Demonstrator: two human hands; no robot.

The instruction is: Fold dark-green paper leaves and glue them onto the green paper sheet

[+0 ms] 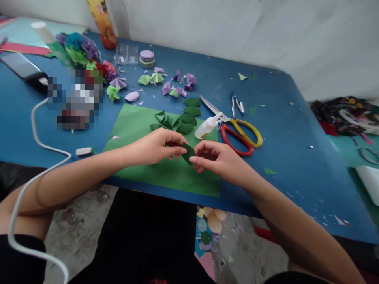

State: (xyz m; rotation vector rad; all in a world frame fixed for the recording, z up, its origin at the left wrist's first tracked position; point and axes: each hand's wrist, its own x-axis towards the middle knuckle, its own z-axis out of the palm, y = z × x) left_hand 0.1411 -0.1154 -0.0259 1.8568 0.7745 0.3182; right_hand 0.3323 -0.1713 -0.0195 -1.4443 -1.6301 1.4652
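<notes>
A small dark green paper piece (187, 154) is pinched between my two hands over a green paper sheet (142, 169). My left hand (162, 146) grips its left edge with thumb and fingers. At the opposite edge, the fingertips of my right hand (214, 157) close on it. Just beyond my hands lie folded dark green paper pieces (168, 121) and several rounded ones (192, 110) in a column. A white glue bottle (207, 127) leans on its side by the sheet's right edge, near scissors (237, 128) with red and yellow handles.
Purple and light green folded papers (177, 86) lie farther back, by stacked paper discs (147, 58) and a clear plastic box (127, 54). An orange bottle (103, 27) stands at the wall. A white cable (35, 118) crosses the left side. Pens (237, 105) lie right of the scissors.
</notes>
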